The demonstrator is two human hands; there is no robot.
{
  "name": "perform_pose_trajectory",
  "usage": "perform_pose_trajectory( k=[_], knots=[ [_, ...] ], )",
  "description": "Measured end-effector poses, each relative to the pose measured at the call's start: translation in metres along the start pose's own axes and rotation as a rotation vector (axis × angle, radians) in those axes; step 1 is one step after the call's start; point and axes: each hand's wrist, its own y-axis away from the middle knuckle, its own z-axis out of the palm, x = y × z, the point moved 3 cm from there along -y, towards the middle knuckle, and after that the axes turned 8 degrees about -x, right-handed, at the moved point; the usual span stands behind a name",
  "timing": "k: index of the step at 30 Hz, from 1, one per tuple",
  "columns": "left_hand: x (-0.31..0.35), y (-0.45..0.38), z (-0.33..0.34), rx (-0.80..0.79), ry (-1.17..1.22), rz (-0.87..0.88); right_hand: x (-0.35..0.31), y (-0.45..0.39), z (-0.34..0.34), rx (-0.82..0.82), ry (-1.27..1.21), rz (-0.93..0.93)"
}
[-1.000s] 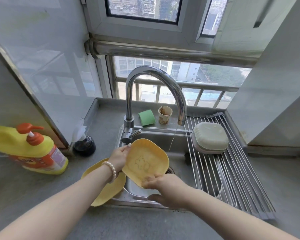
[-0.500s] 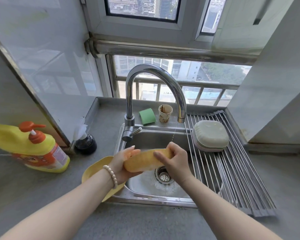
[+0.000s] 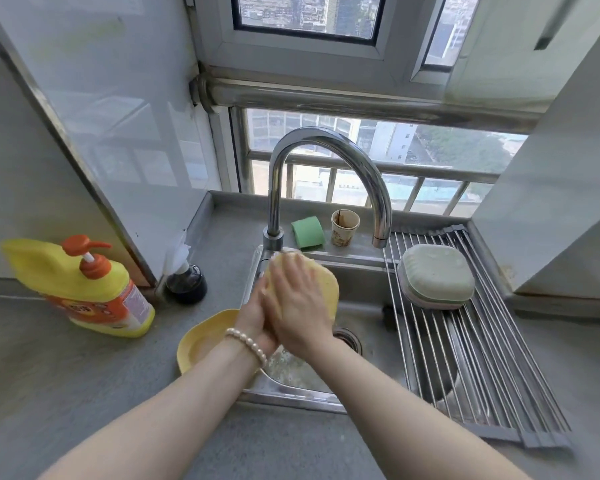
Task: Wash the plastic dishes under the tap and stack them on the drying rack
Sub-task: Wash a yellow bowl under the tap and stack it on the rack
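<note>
I hold a yellow plastic plate (image 3: 328, 289) tilted up on edge over the sink (image 3: 361, 282), just left of the tap (image 3: 326, 143) spout. My left hand (image 3: 252, 318) grips its left edge from behind, largely hidden by my right hand (image 3: 297, 306), which lies flat with straight fingers on the plate's face. A second yellow plate (image 3: 201, 337) rests on the counter at the sink's left rim. Pale green dishes (image 3: 435, 275) sit stacked upside down at the far end of the roll-up drying rack (image 3: 482, 368).
A yellow and orange detergent pump bottle (image 3: 94, 292) stands on the left counter, with a small black holder (image 3: 186, 284) beside it. A green sponge (image 3: 307, 232) and a paper cup (image 3: 344, 227) sit behind the sink. Walls close in left and right.
The plate turned from flat under the spout to upright and shifted left. My right hand moved from its far edge onto its face, fingers spread flat.
</note>
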Motion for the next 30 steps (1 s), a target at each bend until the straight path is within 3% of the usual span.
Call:
perform_pose_trajectory(
  k=[2,4,7,9,12,14,16,22,27,28,30],
  knots=[
    [0.004,-0.001,-0.007,0.037,-0.041,0.007,0.002,0.019,0.013,-0.115,0.07,-0.231],
    [0.008,-0.001,-0.014,0.102,-0.122,-0.046,0.028,0.031,0.015,-0.086,0.138,-0.303],
    [0.011,-0.002,-0.017,0.184,-0.215,-0.043,0.059,0.024,-0.001,-0.093,0.063,0.005],
    [0.006,-0.004,-0.01,0.219,-0.275,-0.025,0.046,0.012,-0.008,-0.064,0.077,0.156],
    [-0.003,-0.011,-0.007,0.257,-0.169,-0.008,0.005,-0.006,-0.007,-0.053,0.226,-0.023],
    [-0.003,-0.01,-0.005,0.148,-0.274,0.039,-0.001,-0.011,-0.013,-0.092,0.255,-0.135],
    [0.005,-0.009,-0.005,0.207,-0.405,0.103,0.014,-0.019,-0.027,-0.038,0.233,-0.056],
    [0.011,-0.006,-0.002,0.295,-0.53,0.135,0.066,-0.016,-0.042,-0.042,-0.401,0.556],
    [0.023,-0.013,-0.012,0.526,-0.521,0.207,0.089,0.001,-0.028,-0.139,-0.948,0.861],
    [0.027,-0.015,-0.009,0.587,-0.581,0.251,0.089,0.006,-0.025,-0.125,-1.049,0.905],
    [0.029,-0.014,0.008,0.646,-0.938,0.334,0.09,0.016,-0.018,-0.024,-1.151,0.969]
  ],
)
